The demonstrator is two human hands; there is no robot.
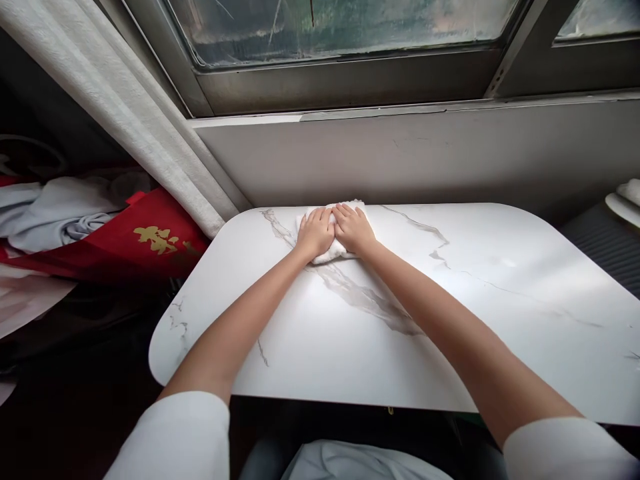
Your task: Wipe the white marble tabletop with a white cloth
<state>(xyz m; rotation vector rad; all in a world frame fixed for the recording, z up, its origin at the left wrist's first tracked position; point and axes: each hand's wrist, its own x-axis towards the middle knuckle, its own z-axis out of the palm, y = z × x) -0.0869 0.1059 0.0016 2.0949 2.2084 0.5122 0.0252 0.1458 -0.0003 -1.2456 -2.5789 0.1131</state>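
Now, right at the white table's (350, 360) far edge, near the wall (400, 153), lies the white cloth (332, 253), with broad tabletop stretching left, right and nearer. Both arms reach forward, converging; left hand (316, 235) and right hand (354, 229) rest palms down on it, side by side, fingers extended.

A: Position of the hands?
B: Left hand (316, 235) and right hand (354, 230) lie palm down, side by side, on a white cloth (336, 251) near the far edge of the bench (500, 273).
A: Bench surface?
B: White, with grey-brown veining; visible corners rounded.
A: Surroundings?
B: Window (350, 30) beyond, glass streaked. Pale curtain (145, 113) at the left. Red bag (115, 257) with gold marking, left of the bench.
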